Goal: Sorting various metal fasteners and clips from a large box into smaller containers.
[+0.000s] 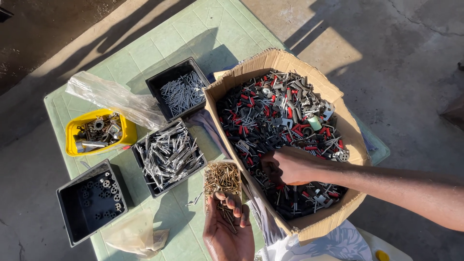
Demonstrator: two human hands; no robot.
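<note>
Green table (145, 53) on sunlit concrete floor (411, 63), right hand (285, 166) curled in cardboard box (290, 60) of hardware, grip unclear, left hand (227, 227) cupped under brass screws (222, 180), black trays (169, 77) nearby.

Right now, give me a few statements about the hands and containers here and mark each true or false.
1. The right hand is inside the cardboard box. True.
2. The left hand holds red plugs. False: it holds brass screws.
3. The yellow tub holds metal parts. True.
4. The plastic bag lies inside the box. False: it lies on the table, by the yellow tub.
5. Two black trays hold silver nails. True.
</note>
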